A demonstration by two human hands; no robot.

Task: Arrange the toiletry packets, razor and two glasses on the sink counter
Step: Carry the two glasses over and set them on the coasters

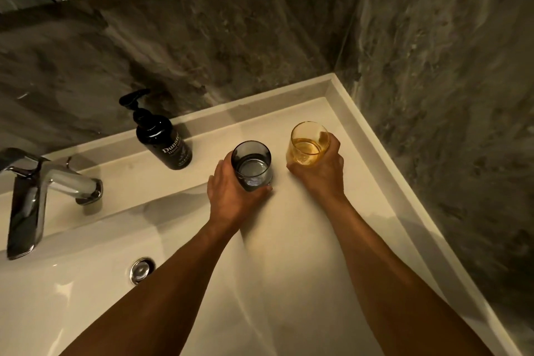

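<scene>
The person's left hand [231, 193] is wrapped around a grey glass [252, 165]. The right hand [319, 166] is wrapped around a yellow glass [309, 143]. Both glasses stand straight up with their open tops facing up. They are on the flat counter [303, 240] to the right of the sink [72, 298], side by side but not touching. The yellow glass is closer to the corner of the wall. A black soap bottle [161, 139] stands near the grey glass, and a shiny tap [43, 191] is further left.
</scene>
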